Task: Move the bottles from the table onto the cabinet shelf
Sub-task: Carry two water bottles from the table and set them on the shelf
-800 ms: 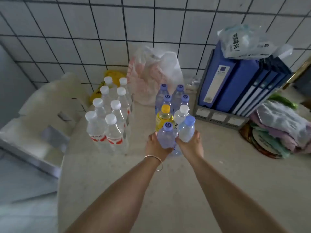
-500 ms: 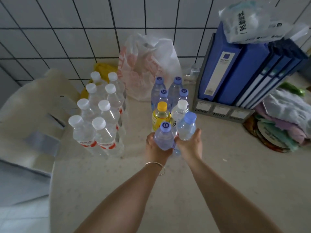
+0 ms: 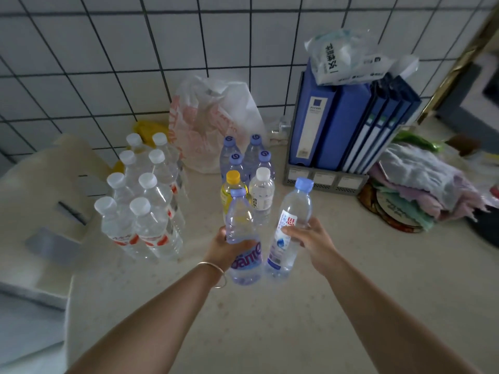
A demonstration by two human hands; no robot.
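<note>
White tiled wall (image 3: 108, 63) behind, speckled beige table (image 3: 270, 319) below. My left hand (image 3: 225, 249) curled round purple-tinted bottle (image 3: 241, 238), lifted off table. My right hand (image 3: 310, 241) wrapped round clear blue-capped bottle (image 3: 290, 228), tilted, also lifted. Remaining bottles (image 3: 249, 171) clustered on table just behind. Shrink-wrapped pack of white-capped bottles (image 3: 140, 201) at left. Plastic bag (image 3: 216, 122) against wall, blue binders (image 3: 348, 125) in rack at right, folded cloths (image 3: 421, 184) beside. Cabinet shelf not visible. Left fingertips hidden behind bottle. Edges blurred.
</note>
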